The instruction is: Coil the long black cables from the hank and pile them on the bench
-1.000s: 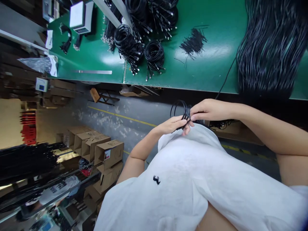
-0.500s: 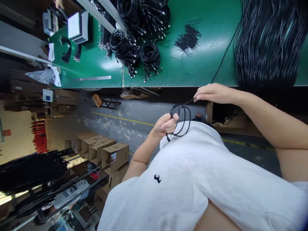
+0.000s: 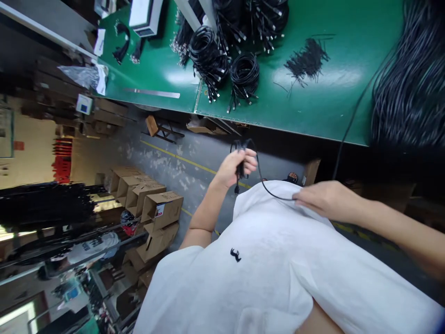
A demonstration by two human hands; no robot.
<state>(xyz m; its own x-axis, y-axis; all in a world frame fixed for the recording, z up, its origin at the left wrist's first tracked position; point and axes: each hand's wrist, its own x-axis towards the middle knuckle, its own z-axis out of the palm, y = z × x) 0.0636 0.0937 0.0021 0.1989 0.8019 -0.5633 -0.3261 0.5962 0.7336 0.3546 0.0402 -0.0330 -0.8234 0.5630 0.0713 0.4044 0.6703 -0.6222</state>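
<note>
A black cable (image 3: pixel 264 184) runs between my two hands in a slack curve. My left hand (image 3: pixel 236 167) is closed around its coiled part, with loops and a plug end sticking out above and below the fingers. My right hand (image 3: pixel 321 199) pinches the cable farther along, low in front of the white shirt, and is slightly blurred. Beyond my right hand the cable rises over the table edge toward a large bundle of loose black cables (image 3: pixel 403 102) at the right.
Coiled black cables (image 3: pixel 244 74) lie on the green table (image 3: pixel 333 106), beside a pile of short black ties (image 3: pixel 306 60). A metal ruler (image 3: pixel 153 93) rests farther left. Open cardboard boxes (image 3: pixel 162 211) stand on the floor, and a stool (image 3: pixel 156 127) is near the table.
My right hand has come down from the table edge toward the shirt, drawing cable with it. My left hand has risen slightly and turned with the coil. The camera view has tilted.
</note>
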